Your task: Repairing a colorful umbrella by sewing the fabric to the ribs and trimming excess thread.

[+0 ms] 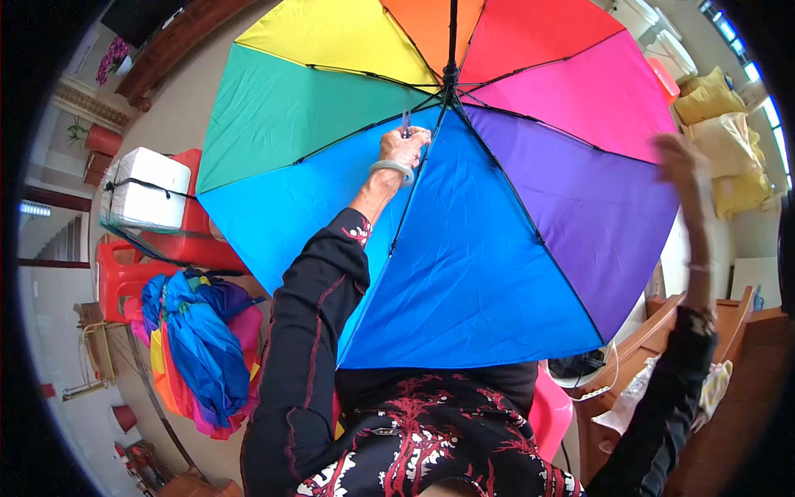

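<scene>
Eight coloured panels make up the open rainbow umbrella (464, 207), spread wide before the person, its black shaft running up and away from the body to the hub. A folded rainbow umbrella (199, 348) lies lower left by red plastic stools (124, 273). Left hand (404, 147), fingers clamped on the shaft just below the hub, is nearer. Right hand (681, 161) sits at the canopy's right rim, blurred; I cannot tell its grip.

Open rainbow umbrella canopy (464, 207) across the front (ribs inside), free room only beside its rim.
</scene>
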The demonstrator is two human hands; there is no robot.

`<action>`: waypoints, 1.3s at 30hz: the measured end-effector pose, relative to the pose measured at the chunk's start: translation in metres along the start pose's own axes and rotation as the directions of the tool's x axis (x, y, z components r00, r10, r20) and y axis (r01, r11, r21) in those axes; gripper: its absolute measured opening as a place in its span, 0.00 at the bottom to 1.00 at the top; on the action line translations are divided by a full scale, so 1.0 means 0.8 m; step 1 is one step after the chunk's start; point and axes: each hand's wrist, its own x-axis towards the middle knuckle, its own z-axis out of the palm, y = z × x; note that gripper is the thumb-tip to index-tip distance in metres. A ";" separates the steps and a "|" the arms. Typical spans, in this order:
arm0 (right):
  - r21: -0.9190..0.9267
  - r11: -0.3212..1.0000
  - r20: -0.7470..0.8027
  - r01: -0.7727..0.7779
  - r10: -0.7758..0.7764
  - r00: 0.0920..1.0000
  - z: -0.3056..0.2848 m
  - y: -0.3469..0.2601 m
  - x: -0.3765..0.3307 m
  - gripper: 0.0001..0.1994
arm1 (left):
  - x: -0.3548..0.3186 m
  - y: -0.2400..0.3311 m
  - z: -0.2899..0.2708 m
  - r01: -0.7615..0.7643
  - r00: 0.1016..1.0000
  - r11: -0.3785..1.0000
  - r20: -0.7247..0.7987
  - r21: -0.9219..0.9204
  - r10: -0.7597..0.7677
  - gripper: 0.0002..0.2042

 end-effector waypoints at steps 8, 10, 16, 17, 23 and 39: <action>-0.271 0.960 0.375 0.072 0.036 0.926 0.340 0.023 0.034 0.10 | -0.012 0.023 0.032 0.015 0.992 0.973 0.125 -0.232 0.015 0.05; -0.157 0.987 0.281 -0.027 0.071 0.957 0.382 0.034 0.047 0.11 | -0.010 0.016 0.020 0.010 0.994 0.974 0.107 -0.226 0.015 0.05; 0.129 0.923 0.335 -0.361 0.303 0.892 0.414 0.041 0.065 0.07 | -0.002 0.003 0.008 0.003 0.993 0.976 0.115 -0.217 0.022 0.06; 0.256 0.856 0.345 -0.449 0.353 0.870 0.414 0.045 0.067 0.06 | 0.000 0.002 0.008 0.006 0.992 0.973 0.121 -0.230 0.022 0.06; 0.530 0.636 0.364 -0.560 0.426 0.828 0.360 0.054 0.069 0.06 | 0.003 -0.013 0.011 0.000 0.994 0.999 0.106 -0.047 0.005 0.06; 0.025 0.975 -0.379 -0.220 0.213 0.901 0.021 0.023 0.051 0.12 | 0.003 0.001 0.011 -0.032 0.989 0.984 0.146 0.176 0.006 0.06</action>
